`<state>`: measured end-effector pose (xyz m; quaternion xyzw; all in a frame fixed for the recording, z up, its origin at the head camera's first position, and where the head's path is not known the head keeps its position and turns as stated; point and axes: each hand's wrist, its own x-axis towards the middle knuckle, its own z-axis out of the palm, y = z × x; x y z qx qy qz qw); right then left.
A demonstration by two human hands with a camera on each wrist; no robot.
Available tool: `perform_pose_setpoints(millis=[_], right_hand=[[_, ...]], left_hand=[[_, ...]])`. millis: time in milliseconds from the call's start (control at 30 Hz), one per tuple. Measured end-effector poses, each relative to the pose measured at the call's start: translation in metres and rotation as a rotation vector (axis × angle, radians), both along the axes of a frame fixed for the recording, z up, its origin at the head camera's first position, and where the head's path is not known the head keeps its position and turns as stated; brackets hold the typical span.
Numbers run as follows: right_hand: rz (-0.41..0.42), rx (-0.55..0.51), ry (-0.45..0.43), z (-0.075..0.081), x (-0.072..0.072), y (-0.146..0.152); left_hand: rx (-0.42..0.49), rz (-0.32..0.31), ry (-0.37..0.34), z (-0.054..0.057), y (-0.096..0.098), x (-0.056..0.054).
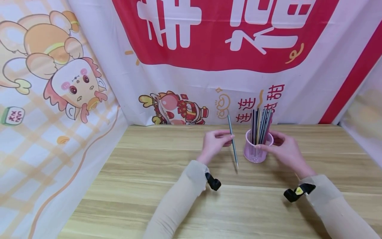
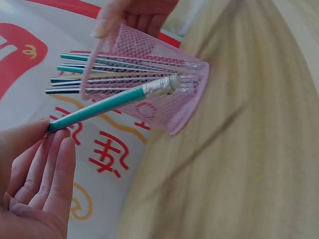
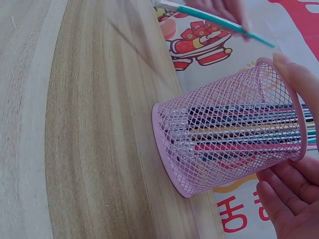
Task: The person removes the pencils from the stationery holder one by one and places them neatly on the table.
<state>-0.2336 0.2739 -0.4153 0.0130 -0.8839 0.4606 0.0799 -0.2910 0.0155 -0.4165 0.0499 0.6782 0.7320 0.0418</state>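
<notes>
Between thumb and fingertips, my left hand (image 1: 214, 143) pinches a teal pencil (image 1: 234, 152) near its middle. The pencil stands nearly upright, its silver ferrule and eraser end pointing down over the table, left of a pink mesh pencil cup (image 1: 249, 153). My right hand (image 1: 287, 151) grips that cup from the right side, thumb at the near rim and fingers round the back. Inside the cup, several pencils (image 1: 262, 124) in dark, teal, yellow and pink stand with their ferrule ends at the bottom, as the mesh shows in the right wrist view.
The wood-grain table (image 1: 143, 186) meets a white and red printed cloth (image 1: 179, 79) close behind the cup. Another printed cloth (image 1: 98, 159) hangs along the left side. Black straps (image 1: 213, 182) circle both sleeves at the wrists.
</notes>
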Motion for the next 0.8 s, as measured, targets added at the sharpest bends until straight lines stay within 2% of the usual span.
perform_pose_setpoints(millis=[200, 367, 533, 800], right_hand=[[-0.001, -0.004, -0.003, 0.000, 0.000, -0.001], [-0.003, -0.003, -0.004, 0.000, 0.001, -0.001], [-0.004, -0.001, -0.001, 0.000, 0.001, -0.001], [-0.006, -0.008, -0.003, 0.001, 0.001, -0.001]], left_hand=[[-0.023, -0.030, -0.073, -0.020, 0.004, 0.001], [-0.018, -0.032, -0.151, -0.029, 0.007, 0.001], [-0.018, -0.016, -0.192, -0.034, 0.014, 0.000], [-0.082, -0.012, -0.206, -0.031, 0.028, 0.002]])
